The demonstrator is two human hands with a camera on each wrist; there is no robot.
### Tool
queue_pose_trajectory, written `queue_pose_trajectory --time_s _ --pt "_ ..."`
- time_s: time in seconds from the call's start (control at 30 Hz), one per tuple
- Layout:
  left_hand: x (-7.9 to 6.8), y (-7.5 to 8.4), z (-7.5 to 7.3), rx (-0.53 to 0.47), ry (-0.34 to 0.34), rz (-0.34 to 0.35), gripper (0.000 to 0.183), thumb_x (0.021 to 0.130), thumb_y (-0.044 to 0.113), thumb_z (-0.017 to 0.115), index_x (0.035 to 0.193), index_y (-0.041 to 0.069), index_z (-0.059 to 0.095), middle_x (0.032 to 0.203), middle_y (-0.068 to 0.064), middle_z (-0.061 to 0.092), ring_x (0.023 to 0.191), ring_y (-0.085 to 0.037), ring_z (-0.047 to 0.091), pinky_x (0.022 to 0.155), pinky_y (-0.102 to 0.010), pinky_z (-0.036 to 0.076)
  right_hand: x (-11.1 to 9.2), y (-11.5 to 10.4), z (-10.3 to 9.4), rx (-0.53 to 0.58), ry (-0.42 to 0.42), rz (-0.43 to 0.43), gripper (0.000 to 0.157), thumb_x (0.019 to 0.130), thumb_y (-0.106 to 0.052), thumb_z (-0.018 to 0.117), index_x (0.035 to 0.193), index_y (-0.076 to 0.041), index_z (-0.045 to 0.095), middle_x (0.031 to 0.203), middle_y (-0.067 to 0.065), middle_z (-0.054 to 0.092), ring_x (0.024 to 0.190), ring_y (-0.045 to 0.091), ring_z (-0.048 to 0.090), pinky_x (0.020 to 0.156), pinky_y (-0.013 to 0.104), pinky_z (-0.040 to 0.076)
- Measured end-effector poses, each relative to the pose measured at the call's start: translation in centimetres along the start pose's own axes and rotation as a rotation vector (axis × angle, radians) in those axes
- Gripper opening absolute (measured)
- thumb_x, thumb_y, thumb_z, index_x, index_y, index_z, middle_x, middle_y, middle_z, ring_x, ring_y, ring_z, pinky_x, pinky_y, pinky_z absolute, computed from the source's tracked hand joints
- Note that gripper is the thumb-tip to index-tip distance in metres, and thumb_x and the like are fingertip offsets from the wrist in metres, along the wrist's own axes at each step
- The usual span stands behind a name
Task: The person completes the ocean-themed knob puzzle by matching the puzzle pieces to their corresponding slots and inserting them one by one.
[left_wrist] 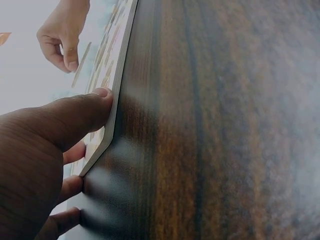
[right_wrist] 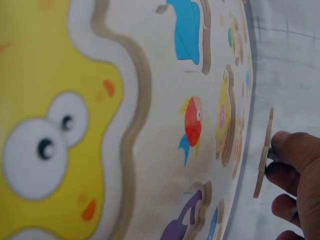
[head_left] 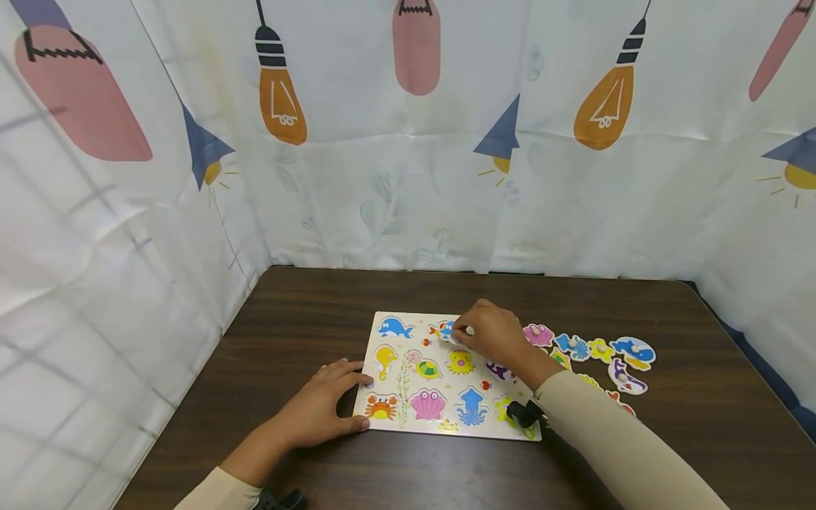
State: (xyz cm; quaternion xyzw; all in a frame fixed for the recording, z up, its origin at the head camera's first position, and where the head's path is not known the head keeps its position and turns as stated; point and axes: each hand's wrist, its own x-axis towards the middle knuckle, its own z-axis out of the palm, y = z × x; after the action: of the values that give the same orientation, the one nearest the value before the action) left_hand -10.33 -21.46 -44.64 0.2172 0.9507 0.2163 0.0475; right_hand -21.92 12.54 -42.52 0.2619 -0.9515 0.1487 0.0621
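The puzzle board (head_left: 403,421), pale and printed with sea animals, lies on the table. Thumb and forefinger of my right hand (head_left: 494,331) pinch a thin wooden puzzle piece (right_wrist: 261,170) by its small knob, over the board's top row. In the right wrist view that piece is edge-on and raised off the board, its picture hidden. At the board's left edge my left hand (head_left: 321,405) rests with fingers spread. Its thumb (left_wrist: 97,107) presses the edge near the corner in the left wrist view, and the other fingertips touch beside it.
Several loose knobbed pieces lie right of the board, among them a pink shell (head_left: 538,335), a yellow starfish (head_left: 601,350), a blue-and-yellow fish (head_left: 633,349) and a purple one (head_left: 627,379). The right forearm passes over some of them. A printed curtain (head_left: 408,198) hangs behind the dark wooden table (head_left: 306,312).
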Motion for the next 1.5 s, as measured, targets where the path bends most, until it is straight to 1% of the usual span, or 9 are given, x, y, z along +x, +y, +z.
queue_pose_trajectory --time_s 0.2,0.43,0.6,0.83,1.0,1.2,1.3,1.5 --pt "-0.1 0.0 0.0 -0.021 -0.003 0.003 0.063 0.081 0.050 0.083 0.134 0.021 0.064 0.151 -0.010 0.049 0.146 -0.043 0.035 0.117 -0.066 0.022 0.8 -0.6 0.4 -0.015 -0.019 0.012 0.014 0.093 -0.039 0.077 0.103 -0.029 0.082 0.091 -0.018 0.068 0.093 0.007 0.054 0.073 0.029 0.052" --pt "0.0 0.1 -0.1 -0.029 -0.005 0.003 0.063 0.082 0.048 0.084 0.133 0.020 0.064 0.151 -0.011 0.049 0.146 -0.043 0.034 0.117 -0.067 0.020 1.7 -1.4 0.8 -0.004 -0.014 0.015 0.012 0.092 -0.037 0.078 0.099 -0.029 0.083 0.085 -0.017 0.065 0.086 0.006 0.051 0.064 0.025 0.048" --pt "0.0 0.0 -0.1 -0.022 0.002 0.001 0.063 0.081 0.048 0.084 0.133 0.020 0.064 0.151 -0.011 0.049 0.146 -0.044 0.034 0.117 -0.067 0.021 2.4 -1.9 1.2 -0.021 -0.008 -0.002 0.012 0.092 -0.038 0.078 0.098 -0.030 0.083 0.084 -0.018 0.066 0.085 0.006 0.050 0.062 0.025 0.047" --pt "-0.1 0.0 0.0 -0.011 0.000 -0.002 0.063 0.081 0.050 0.083 0.134 0.021 0.064 0.151 -0.010 0.049 0.146 -0.042 0.035 0.117 -0.066 0.022 3.1 -2.7 1.6 -0.033 -0.005 -0.028 0.013 0.093 -0.039 0.076 0.100 -0.029 0.083 0.088 -0.018 0.071 0.085 0.008 0.051 0.062 0.026 0.048" --pt "-0.1 0.0 0.0 -0.015 0.000 -0.007 0.063 0.081 0.049 0.084 0.134 0.022 0.064 0.152 -0.009 0.049 0.146 -0.042 0.034 0.118 -0.065 0.021 3.6 -2.9 2.1 -0.028 -0.015 -0.027 0.013 0.094 -0.040 0.076 0.099 -0.030 0.083 0.088 -0.018 0.070 0.086 0.007 0.050 0.062 0.025 0.047" --pt "-0.1 0.1 -0.1 -0.016 0.001 -0.008 0.061 0.081 0.048 0.084 0.132 0.021 0.064 0.151 -0.009 0.049 0.146 -0.041 0.035 0.119 -0.063 0.022 4.2 -3.2 2.7 -0.043 0.004 -0.046 0.013 0.095 -0.041 0.074 0.099 -0.031 0.082 0.086 -0.019 0.068 0.086 0.007 0.051 0.061 0.026 0.046" --pt "-0.1 0.1 -0.1 -0.017 -0.002 -0.011 0.061 0.081 0.049 0.083 0.132 0.021 0.064 0.151 -0.008 0.049 0.146 -0.041 0.034 0.119 -0.063 0.021 4.4 -3.4 2.9 -0.037 0.010 -0.057 0.013 0.095 -0.040 0.075 0.098 -0.031 0.082 0.085 -0.019 0.069 0.085 0.007 0.050 0.062 0.026 0.047" --pt "-0.2 0.1 -0.1 -0.025 -0.011 -0.021 0.061 0.082 0.051 0.083 0.132 0.023 0.063 0.152 -0.008 0.048 0.147 -0.040 0.034 0.119 -0.063 0.021 5.0 -3.8 3.3 0.005 -0.007 -0.047 0.013 0.095 -0.039 0.075 0.099 -0.030 0.082 0.083 -0.020 0.066 0.084 0.008 0.048 0.065 0.027 0.047"
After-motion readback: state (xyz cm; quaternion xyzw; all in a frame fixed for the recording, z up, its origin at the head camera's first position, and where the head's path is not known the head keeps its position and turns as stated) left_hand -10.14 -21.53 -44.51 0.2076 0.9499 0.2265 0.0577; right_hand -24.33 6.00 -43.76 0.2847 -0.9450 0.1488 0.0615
